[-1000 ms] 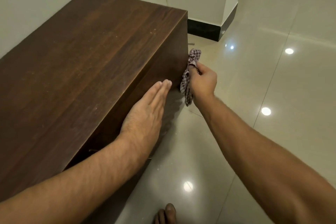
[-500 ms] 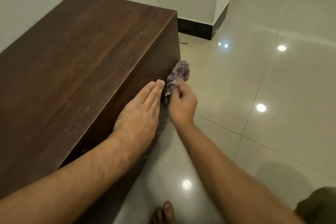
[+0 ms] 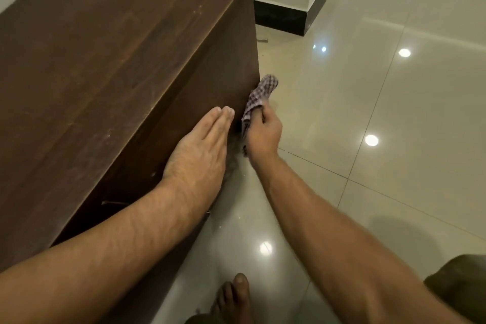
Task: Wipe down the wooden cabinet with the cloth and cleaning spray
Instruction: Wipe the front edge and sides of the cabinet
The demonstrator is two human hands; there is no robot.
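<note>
A dark brown wooden cabinet (image 3: pixel 110 55) fills the left half of the view, its top dusty and scratched. My left hand (image 3: pixel 200 150) lies flat with straight fingers against the cabinet's front face near the right corner. My right hand (image 3: pixel 263 134) grips a checked cloth (image 3: pixel 259 95) and holds it against the cabinet's front right edge, just right of my left fingertips. No spray bottle is in view.
Glossy beige floor tiles (image 3: pixel 394 113) spread to the right, with ceiling lights reflected in them. A white wall with a black skirting (image 3: pixel 281 18) stands behind the cabinet. My bare foot (image 3: pixel 234 294) is at the bottom near the cabinet's base.
My right hand with the cloth moved down the cabinet's corner edge and closer to my left hand, then shifted slightly. My left hand stayed flat on the front face.
</note>
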